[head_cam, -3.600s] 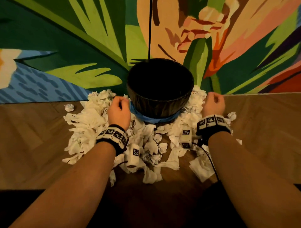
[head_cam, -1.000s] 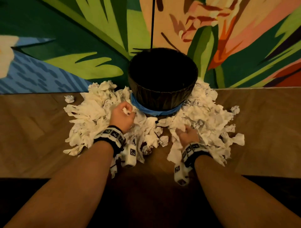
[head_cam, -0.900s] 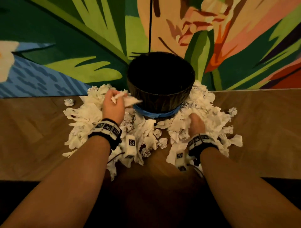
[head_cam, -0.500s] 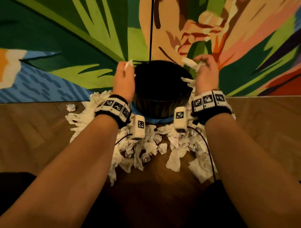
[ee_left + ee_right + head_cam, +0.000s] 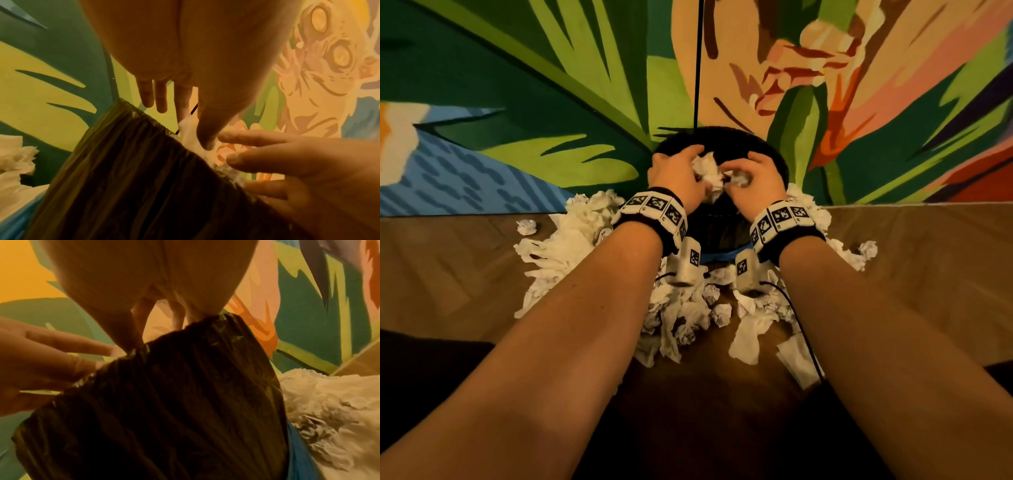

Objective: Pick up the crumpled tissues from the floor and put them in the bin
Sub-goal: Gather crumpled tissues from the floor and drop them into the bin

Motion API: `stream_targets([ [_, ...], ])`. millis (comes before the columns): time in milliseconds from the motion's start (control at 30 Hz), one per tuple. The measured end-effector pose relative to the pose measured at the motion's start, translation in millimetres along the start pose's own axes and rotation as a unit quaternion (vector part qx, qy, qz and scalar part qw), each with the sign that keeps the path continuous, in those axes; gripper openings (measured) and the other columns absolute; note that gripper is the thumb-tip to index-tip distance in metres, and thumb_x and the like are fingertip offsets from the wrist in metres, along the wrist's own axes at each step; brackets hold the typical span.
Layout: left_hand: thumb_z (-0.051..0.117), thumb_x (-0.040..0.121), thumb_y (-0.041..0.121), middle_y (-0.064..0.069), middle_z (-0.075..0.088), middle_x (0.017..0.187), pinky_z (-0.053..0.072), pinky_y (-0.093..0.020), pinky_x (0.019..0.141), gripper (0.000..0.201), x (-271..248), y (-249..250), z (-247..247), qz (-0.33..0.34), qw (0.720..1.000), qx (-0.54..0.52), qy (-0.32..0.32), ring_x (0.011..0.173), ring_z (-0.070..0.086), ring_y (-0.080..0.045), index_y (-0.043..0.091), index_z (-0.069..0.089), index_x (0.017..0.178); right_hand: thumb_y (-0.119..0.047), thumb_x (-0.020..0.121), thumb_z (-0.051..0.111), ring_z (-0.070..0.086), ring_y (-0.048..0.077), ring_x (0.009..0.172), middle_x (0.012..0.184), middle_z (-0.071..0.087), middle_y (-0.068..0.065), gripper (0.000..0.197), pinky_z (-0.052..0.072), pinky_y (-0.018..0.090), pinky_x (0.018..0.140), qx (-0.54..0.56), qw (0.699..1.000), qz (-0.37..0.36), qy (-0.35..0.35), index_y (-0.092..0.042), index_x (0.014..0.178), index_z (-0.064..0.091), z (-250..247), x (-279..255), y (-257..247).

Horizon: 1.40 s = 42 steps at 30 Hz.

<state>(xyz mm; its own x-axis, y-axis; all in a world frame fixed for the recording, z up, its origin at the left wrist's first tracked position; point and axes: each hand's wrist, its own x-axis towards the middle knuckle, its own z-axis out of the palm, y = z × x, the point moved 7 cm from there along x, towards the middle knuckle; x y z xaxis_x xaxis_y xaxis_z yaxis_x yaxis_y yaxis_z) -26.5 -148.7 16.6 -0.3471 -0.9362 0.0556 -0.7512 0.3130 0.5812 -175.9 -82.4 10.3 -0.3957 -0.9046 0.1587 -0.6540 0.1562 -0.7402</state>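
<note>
Both my hands sit over the bin (image 5: 779,161) mouth. My left hand (image 5: 675,174) cups a tissue wad (image 5: 708,168); my right hand (image 5: 758,178) pinches a smaller wad (image 5: 740,179). Bin lies straight below both grips; more tissues (image 5: 571,246) ring its base on the floor (image 5: 448,270).

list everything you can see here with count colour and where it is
bin: one, black liner, against the wall, centre
blue band: one, round the bin's base
tissues in hand: two wads, white, over the bin's mouth
tissues on floor: too many to count, white, heaped round the bin
floor: brown wood
mural wall: green, orange, blue, behind the bin
left hand: holds a wad
right hand: holds a wad
</note>
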Motion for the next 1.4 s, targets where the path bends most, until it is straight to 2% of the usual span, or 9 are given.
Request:
stream_targets([
  [133, 0.068, 0.084, 0.026, 0.006, 0.060, 0.129, 0.035, -0.040, 0.109, 0.062, -2, 3, -1, 0.041, 0.998, -0.027, 0.038, 0.129, 0.036, -0.026, 0.033, 0.044, 0.141, -0.013, 0.086, 0.064, 0.036, 0.017, 0.139, 0.150, 0.039, 0.005, 0.034, 0.021, 0.018, 0.109, 0.011, 1.000, -0.012, 0.010, -0.032, 0.113, 0.069, -4, 2, -3],
  [433, 0.049, 0.095, 0.024, 0.005, 0.070, 0.098, 0.044, -0.033, 0.093, 0.021, -18, -23, -45, 0.092, 0.964, -0.165, 0.189, 0.097, 0.058, -0.019, 0.019, 0.069, 0.099, -0.008, 0.089, 0.052, 0.062, 0.017, 0.091, 0.104, 0.068, 0.004, 0.022, 0.052, 0.035, 0.087, 0.200, 0.936, 0.088, 0.276, -0.025, 0.092, 0.065, -77, -23, 45],
  [600, 0.046, 0.093, 0.028, 0.008, 0.059, 0.069, 0.041, -0.026, 0.056, 0.019, -43, -80, -41, 0.009, 0.941, -0.235, 0.245, 0.056, 0.049, -0.003, 0.024, 0.064, 0.089, -0.023, 0.096, 0.056, 0.057, 0.016, 0.088, 0.100, 0.066, 0.002, 0.012, 0.048, 0.024, 0.076, 0.214, 0.900, 0.226, 0.304, -0.018, 0.101, 0.065, -60, -64, 123],
  [700, 0.046, 0.096, 0.028, 0.000, 0.060, 0.068, 0.045, -0.031, 0.059, 0.021, -57, -108, -9, -0.031, 0.967, -0.181, 0.176, 0.060, 0.055, -0.019, 0.020, 0.064, 0.091, -0.025, 0.096, 0.056, 0.055, 0.011, 0.074, 0.087, 0.063, -0.002, 0.009, 0.040, 0.005, 0.060, 0.157, 0.921, 0.252, 0.251, -0.019, 0.095, 0.062, -23, -91, 145],
  [800, 0.046, 0.099, 0.028, -0.002, 0.056, 0.057, 0.040, -0.030, 0.053, 0.022, -76, -123, 29, -0.021, 0.989, -0.117, 0.083, 0.052, 0.053, -0.020, 0.017, 0.065, 0.095, -0.019, 0.094, 0.057, 0.059, 0.011, 0.071, 0.085, 0.061, -0.007, 0.012, 0.043, 0.014, 0.050, 0.111, 0.954, 0.246, 0.130, -0.028, 0.089, 0.061, 24, -112, 150],
  [900, 0.049, 0.098, 0.029, -0.001, 0.059, 0.060, 0.042, -0.028, 0.054, 0.017, -100, -138, 62, -0.011, 0.999, -0.040, -0.008, 0.053, 0.054, -0.018, 0.023, 0.064, 0.098, -0.019, 0.092, 0.056, 0.058, 0.012, 0.079, 0.090, 0.057, -0.008, 0.011, 0.041, 0.018, 0.059, -0.005, 0.982, 0.186, -0.031, -0.029, 0.093, 0.061, 68, -127, 143],
  [1067, 0.062, 0.087, 0.046, 0.003, 0.060, 0.094, 0.054, -0.035, 0.076, 0.031, -133, -162, 104, -0.046, 0.984, 0.059, -0.159, 0.084, 0.061, -0.018, 0.031, 0.055, 0.113, -0.015, 0.089, 0.057, 0.050, 0.023, 0.123, 0.138, 0.044, 0.000, 0.043, 0.041, 0.026, 0.101, -0.135, 0.949, 0.136, -0.249, -0.026, 0.130, 0.056, 128, -157, 150],
  [1233, 0.064, 0.086, 0.046, 0.001, 0.055, 0.117, 0.052, -0.036, 0.080, 0.041, -135, -162, 120, -0.032, 0.981, 0.126, -0.146, 0.104, 0.057, -0.022, 0.030, 0.053, 0.121, -0.019, 0.096, 0.054, 0.032, 0.023, 0.142, 0.159, 0.019, 0.005, 0.058, 0.025, 0.025, 0.115, -0.210, 0.905, 0.106, -0.356, -0.025, 0.150, 0.034, 154, -175, 169],
  [1400, 0.056, 0.094, 0.034, -0.005, 0.060, 0.106, 0.052, -0.036, 0.077, 0.023, -125, -158, 118, -0.010, 0.994, 0.084, -0.074, 0.094, 0.059, -0.025, 0.020, 0.066, 0.109, -0.012, 0.092, 0.058, 0.042, 0.036, 0.131, 0.150, 0.026, 0.018, 0.047, 0.040, 0.036, 0.106, -0.259, 0.880, 0.137, -0.373, -0.016, 0.137, 0.045, 160, -181, 183],
])
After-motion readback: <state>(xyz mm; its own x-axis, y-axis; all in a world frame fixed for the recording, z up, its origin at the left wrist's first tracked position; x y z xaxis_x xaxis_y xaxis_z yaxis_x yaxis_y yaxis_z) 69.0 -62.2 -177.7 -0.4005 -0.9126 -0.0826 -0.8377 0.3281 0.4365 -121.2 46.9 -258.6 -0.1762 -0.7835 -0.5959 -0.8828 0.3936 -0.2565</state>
